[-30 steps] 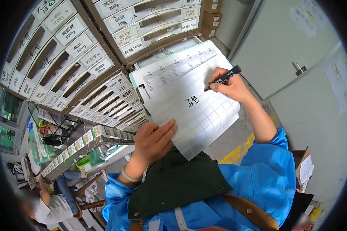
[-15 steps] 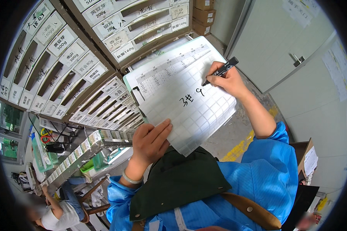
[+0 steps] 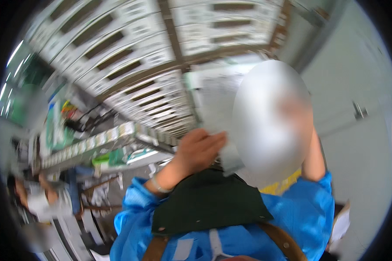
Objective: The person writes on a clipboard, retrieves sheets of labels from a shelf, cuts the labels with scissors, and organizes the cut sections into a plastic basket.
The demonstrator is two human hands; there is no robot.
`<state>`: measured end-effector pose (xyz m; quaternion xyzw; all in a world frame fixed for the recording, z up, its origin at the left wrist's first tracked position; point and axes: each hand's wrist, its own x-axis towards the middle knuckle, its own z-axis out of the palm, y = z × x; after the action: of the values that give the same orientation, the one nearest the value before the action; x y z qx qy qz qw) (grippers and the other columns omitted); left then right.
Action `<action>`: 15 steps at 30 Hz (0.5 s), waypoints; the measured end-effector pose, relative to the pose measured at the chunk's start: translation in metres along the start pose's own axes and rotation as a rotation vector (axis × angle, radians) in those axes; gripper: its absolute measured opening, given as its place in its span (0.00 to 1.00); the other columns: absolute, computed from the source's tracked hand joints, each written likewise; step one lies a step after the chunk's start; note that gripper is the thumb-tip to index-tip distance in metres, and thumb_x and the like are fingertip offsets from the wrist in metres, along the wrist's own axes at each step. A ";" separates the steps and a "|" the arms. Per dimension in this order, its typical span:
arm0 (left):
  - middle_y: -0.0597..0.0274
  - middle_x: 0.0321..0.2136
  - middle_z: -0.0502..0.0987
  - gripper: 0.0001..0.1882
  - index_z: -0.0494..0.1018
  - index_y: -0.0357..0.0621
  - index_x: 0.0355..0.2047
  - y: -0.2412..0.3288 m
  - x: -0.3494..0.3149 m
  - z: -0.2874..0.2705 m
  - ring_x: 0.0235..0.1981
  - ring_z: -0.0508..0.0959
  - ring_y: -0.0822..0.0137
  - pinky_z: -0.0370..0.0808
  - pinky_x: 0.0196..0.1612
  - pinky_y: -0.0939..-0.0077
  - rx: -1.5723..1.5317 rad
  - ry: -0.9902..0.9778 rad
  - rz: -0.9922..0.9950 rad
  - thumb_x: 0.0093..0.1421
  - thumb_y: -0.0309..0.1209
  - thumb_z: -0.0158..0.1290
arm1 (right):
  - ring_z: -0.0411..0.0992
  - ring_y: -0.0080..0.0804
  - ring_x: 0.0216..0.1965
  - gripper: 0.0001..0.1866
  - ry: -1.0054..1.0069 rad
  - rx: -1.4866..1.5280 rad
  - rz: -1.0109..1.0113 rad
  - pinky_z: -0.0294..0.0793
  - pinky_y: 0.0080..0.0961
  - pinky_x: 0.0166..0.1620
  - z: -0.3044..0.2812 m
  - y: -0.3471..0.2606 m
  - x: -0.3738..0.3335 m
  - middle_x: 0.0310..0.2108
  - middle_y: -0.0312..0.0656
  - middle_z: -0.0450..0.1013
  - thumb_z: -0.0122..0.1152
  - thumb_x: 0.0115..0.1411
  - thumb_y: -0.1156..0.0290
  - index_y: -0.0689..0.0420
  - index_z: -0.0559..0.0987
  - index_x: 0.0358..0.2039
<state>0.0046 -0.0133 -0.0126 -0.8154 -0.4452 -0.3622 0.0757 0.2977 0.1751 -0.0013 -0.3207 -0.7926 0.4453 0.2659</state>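
A clipboard with a pale green edge (image 3: 190, 82) lies in front of me, below the drawer cabinet. It carries a printed table sheet (image 3: 215, 85) and a translucent gridded sheet (image 3: 231, 158) over it. My left hand (image 3: 198, 150) is by the lower left of the gridded sheet, its fingers stretched out over the sheet's edge. My right hand (image 3: 296, 115) is over the right part of the sheets, within a blurred oval patch. Its fingers are smeared, and no pen can be made out. The patch also hides much of the sheets.
Labelled drawer units (image 3: 117, 52) stand ahead and left. A long narrow rack (image 3: 91, 143) runs lower left, near green bins (image 3: 59, 126). A person in a white top (image 3: 52, 204) is at far left. A pale door with a handle (image 3: 359, 111) stands right.
The view has turned and blurred; the cabinet, clipboard and hands now appear further right. The black marker my right hand held over the written marks no longer shows. My left hand stays at the sheet's edge.
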 end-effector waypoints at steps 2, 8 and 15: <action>0.64 0.38 0.75 0.15 0.74 0.41 0.35 -0.012 0.014 0.001 0.29 0.70 0.66 0.70 0.32 0.75 0.054 0.054 0.089 0.43 0.25 0.51 | 0.55 0.19 0.19 0.05 0.274 0.544 -0.045 0.53 0.17 0.24 -0.015 -0.011 0.012 0.19 0.32 0.60 0.56 0.43 0.74 0.58 0.69 0.19; 0.65 0.41 0.76 0.14 0.75 0.43 0.37 -0.015 -0.011 -0.045 0.19 0.63 0.74 0.59 0.19 0.84 0.214 0.249 0.265 0.47 0.26 0.55 | 0.52 0.19 0.19 0.10 0.338 0.888 -0.359 0.50 0.15 0.23 -0.010 -0.019 0.007 0.17 0.33 0.57 0.54 0.52 0.68 0.58 0.63 0.22; 0.57 0.36 0.78 0.13 0.76 0.42 0.36 -0.020 -0.122 -0.151 0.16 0.66 0.74 0.61 0.18 0.80 0.777 0.310 -0.184 0.50 0.31 0.55 | 0.53 0.18 0.18 0.10 0.393 0.991 -0.334 0.51 0.14 0.23 0.019 -0.020 0.005 0.17 0.33 0.57 0.52 0.53 0.69 0.58 0.63 0.23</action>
<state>-0.1317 -0.1509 0.0125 -0.6191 -0.6028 -0.2909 0.4108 0.2755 0.1612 0.0085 -0.1043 -0.4641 0.6482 0.5946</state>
